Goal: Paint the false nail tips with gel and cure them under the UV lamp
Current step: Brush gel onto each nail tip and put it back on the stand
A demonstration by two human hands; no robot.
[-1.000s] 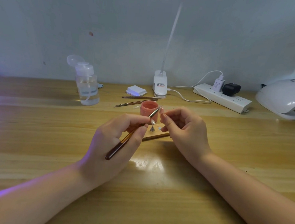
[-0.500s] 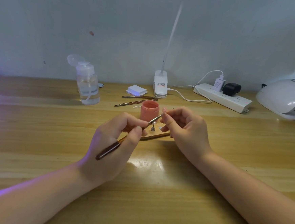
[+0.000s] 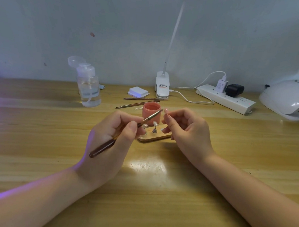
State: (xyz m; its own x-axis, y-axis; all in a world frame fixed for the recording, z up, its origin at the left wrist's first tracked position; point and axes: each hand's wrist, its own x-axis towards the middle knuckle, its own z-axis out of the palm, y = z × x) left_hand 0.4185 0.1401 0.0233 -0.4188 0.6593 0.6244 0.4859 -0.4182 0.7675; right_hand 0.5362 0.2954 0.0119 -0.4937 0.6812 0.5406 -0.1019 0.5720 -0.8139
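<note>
Nail tip point(image 3: 166, 111), pink, pinched at the fingertips of the right hand point(image 3: 188, 132), raised just beside the bristle end of the gel brush point(image 3: 125, 133). How it is mounted is hidden by the fingers. Left hand point(image 3: 110, 142) has a pen-style grip on the brush, thumb and fingers curled round the shaft; dark handle end sticks out below the hand. Brush tip crosses in front of the open pink gel pot point(image 3: 151, 114). Wooden holder point(image 3: 154, 138) on the counter point(image 3: 35, 140) carries more tips on small stands point(image 3: 155, 127), partly hidden by both hands; count unclear. UV lamp point(image 3: 289, 99) far right, cut off by the frame edge; contents of its opening hard to make out. Clip lamp base point(image 3: 162, 86) has a label, text too small to read. Pump bottle point(image 3: 88, 87) shows no readable writing.
</note>
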